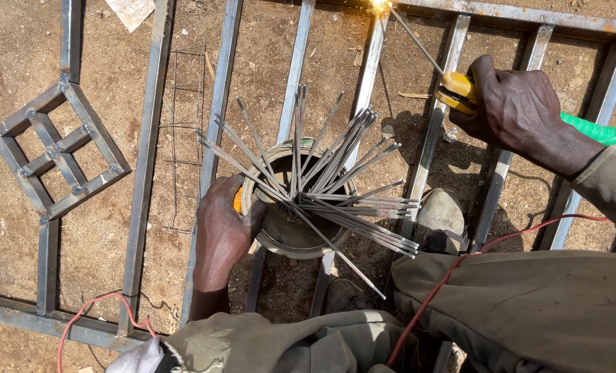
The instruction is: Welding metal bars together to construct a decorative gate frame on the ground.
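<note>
the right hand [522, 110] is closed tight around a yellow electrode holder [457, 92] with a green grip, right of centre near the top; its thin rod [415, 41] runs up-left to a bright spark [379, 4] on the steel frame [218, 103] at the top edge. a steady wrist, a short arc and a constant rod angle would likely give a cleaner joint. the left hand [223, 228] curls around the side of a round tin [287, 235] at centre, fingers wrapped on its rim; grey coated rods [342, 200] fan out of it like spokes. the bars are dull, square-edged tube, lying on gritty brown dirt [108, 228]. a red cable [460, 269] crosses the lap at lower right.
</note>
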